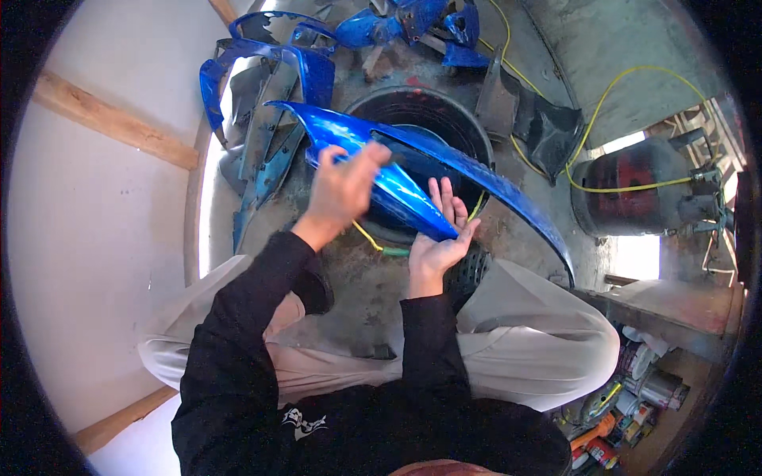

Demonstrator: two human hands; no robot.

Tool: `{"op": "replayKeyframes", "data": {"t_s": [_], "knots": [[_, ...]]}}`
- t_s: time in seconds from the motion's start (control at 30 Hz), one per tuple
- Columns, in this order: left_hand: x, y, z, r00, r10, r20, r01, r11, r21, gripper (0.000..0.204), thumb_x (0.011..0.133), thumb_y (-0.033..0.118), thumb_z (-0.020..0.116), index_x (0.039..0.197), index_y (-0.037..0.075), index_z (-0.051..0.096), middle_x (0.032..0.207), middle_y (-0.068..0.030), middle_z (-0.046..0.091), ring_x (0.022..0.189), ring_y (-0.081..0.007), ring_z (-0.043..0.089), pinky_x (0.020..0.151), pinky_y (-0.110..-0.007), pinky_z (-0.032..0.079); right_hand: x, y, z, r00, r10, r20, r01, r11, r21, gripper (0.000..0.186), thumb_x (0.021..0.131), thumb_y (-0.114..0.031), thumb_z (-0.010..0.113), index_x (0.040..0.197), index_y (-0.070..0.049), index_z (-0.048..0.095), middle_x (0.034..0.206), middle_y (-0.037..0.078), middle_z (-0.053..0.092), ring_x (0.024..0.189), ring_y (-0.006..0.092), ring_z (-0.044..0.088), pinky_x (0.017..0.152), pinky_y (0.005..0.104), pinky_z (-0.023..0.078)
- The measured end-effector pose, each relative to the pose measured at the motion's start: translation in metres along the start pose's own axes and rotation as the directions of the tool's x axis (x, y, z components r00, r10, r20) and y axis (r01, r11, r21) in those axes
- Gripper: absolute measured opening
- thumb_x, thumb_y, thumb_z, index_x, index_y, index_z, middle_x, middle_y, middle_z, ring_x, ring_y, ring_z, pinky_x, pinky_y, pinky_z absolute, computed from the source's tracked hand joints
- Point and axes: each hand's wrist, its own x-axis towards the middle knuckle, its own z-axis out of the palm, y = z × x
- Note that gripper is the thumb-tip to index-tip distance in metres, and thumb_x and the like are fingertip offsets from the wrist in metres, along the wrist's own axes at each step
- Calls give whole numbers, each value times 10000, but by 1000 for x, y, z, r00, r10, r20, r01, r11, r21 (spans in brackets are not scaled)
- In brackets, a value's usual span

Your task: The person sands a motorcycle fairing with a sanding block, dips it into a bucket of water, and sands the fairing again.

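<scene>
A glossy blue plastic body panel [409,190], like a motorcycle fairing, is held tilted over a round black tub [468,119]. One long, thin arm of it sweeps down to the right. My right hand [440,246], palm up, holds the panel's lower tip with the fingers curled up behind it. Against the panel's upper left part is my left hand [341,190], its fingers bent and smeared by motion. Whether anything is in that hand cannot be made out.
More blue body panels [309,67] and dark plastic parts [548,131] lie at the back. A yellow hose [627,189] runs to a rusty compressor tank [619,190] on the right. Tools [627,404] sit under a wooden bench [675,305]. A white wall [103,214] stands left.
</scene>
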Motion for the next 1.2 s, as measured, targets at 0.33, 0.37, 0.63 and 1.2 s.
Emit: {"op": "replayKeyframes", "data": {"t_s": [0.33, 0.37, 0.63, 1.2], "knots": [[-21, 66, 16, 980, 200, 24, -194, 970, -144, 255, 968, 139, 600, 1198, 104, 703, 1309, -30, 706, 1248, -144, 639, 983, -464, 412, -2, 1, -4, 998, 15, 68, -14, 1000, -20, 638, 1069, -600, 328, 1198, -28, 580, 1519, 350, 433, 1396, 539, 438, 1203, 616, 278], [-12, 53, 15, 992, 127, 18, -125, 987, -98, 274, 1003, 128, 553, 1237, 100, 694, 1298, -44, 710, 1216, -162, 657, 991, -454, 387, -2, -5, -3, 999, 5, 36, -4, 1000, -29, 641, 1070, -600, 322, 1208, -28, 574, 1518, 350, 435, 1399, 536, 436, 1203, 618, 276], [-27, 99, 21, 984, 177, -35, -181, 961, -210, 209, 929, 126, 630, 1091, 16, 702, 1275, -96, 702, 1248, -224, 636, 931, -474, 451, -1, -3, -6, 993, 34, 111, -32, 999, -20, 672, 1052, -628, 336, 1244, -33, 582, 1559, 322, 400, 1428, 517, 409, 1218, 610, 251], [-28, 110, 19, 1000, -11, 6, 12, 977, -213, 244, 975, 88, 602, 1201, 62, 691, 1254, -54, 734, 1238, -178, 651, 994, -439, 398, -3, -7, -5, 988, 29, 151, -34, 999, 30, 643, 1072, -588, 307, 1288, -37, 559, 1576, 312, 381, 1462, 483, 377, 1225, 599, 248]]}}
